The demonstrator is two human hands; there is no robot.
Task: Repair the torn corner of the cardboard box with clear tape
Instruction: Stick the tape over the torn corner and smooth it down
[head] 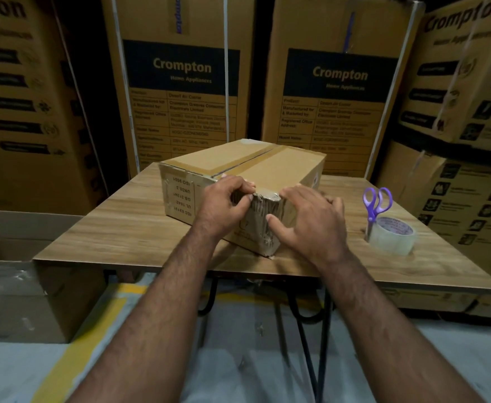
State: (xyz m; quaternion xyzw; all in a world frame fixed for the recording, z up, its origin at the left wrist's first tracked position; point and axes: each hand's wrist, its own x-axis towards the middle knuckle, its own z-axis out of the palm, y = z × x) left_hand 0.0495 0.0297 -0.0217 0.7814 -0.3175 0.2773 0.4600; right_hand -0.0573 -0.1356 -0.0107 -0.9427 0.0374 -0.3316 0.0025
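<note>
A brown cardboard box [238, 167] sits angled on a wood-grain table [116, 228], near corner pointing toward the person; top seam carries a strip of brown tape, and the left side face shows upside-down print (ISO 9001, UN38.3, etc.). The near corner [263, 225] looks crumpled and torn, w/ glossy clear tape wrinkled over it from the top edge down toward the table; how well it's stuck can't be told.

Left hand [223, 205] is at the corner's left side, fingers curled in, thumb and fingertips pressed on the box's top edge right where the tape folds over; it looks pinched on the tape/edge rather than holding anything loose. Right hand [308, 219] lies on the right side face just beside the corner, fingers spread and bent, thumb pressing against the crumpled area; not closed around anything. Both forearms are bare and reach in from the bottom of the view.

On the table's right part, well apart from the box, is a roll of clear tape [392, 234] lying flat; purple-handled scissors [376, 202] stand w/ blades down inside the roll's core, handles up.

Behind and on both sides are tall stacked cartons [180, 82] printed "Crompton Home Appliances"; the table has black metal legs [322, 330]; floor below shows a yellow painted line [87, 330].
</note>
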